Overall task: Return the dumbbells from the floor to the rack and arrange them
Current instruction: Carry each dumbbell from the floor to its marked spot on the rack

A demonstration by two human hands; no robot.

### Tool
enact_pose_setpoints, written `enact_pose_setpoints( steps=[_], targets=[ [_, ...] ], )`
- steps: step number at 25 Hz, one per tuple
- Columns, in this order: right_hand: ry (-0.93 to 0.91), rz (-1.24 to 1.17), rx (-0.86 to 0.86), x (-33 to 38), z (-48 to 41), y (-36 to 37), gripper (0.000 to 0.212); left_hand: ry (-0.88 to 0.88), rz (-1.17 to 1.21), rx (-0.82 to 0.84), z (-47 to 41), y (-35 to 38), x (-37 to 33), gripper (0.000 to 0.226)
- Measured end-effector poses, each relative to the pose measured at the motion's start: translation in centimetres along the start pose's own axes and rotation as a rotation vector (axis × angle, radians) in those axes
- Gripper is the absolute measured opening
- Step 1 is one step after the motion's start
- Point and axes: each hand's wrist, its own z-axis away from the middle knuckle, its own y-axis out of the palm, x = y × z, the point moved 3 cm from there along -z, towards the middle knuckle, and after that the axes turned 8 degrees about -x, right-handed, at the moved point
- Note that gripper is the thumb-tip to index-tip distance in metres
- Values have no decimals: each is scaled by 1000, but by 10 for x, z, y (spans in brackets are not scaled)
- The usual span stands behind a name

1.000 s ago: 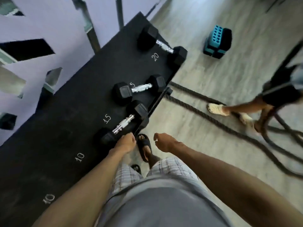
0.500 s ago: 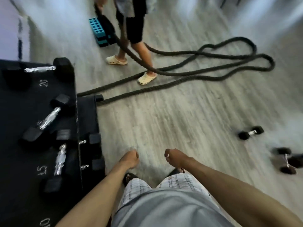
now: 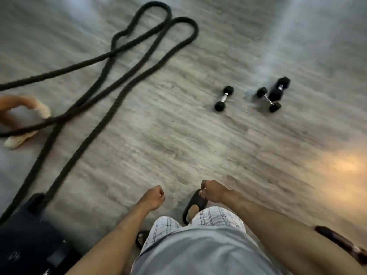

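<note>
Seen from above, a person is walking. The left grip and right grip hang loosely curled and empty, above a black sandal. Only a corner of the dumbbell rack shows at lower left. Half a second ago it filled the left side, so the view has swung away. A battle rope loops across the wooden floor, past another person's pale shoe. If the rope whips, it could catch a foot. Farther off, now nearer mid-view, lies a small dumbbell. Beside it a second small dumbbell touches a larger dumbbell. Lifting one may roll the other.
</note>
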Motion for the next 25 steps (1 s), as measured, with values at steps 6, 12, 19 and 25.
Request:
enact_pose_setpoints(
  steps=[6,12,19,25],
  targets=[
    [196,-223,-109,-111,-14,-74,27,159,-114,71,-85,-3,-174,4],
    [325,-342,-152,-167,-56,-144,26,254,-199,137,-166,-20,-294,10],
    [353,-334,-140,-202,-146,-262,27,224,-238,190,-276,-72,-387,20],
    [338,-292,-144,-222,-222,-362,25,208,-201,177,-350,-121,-458,21]
  ],
)
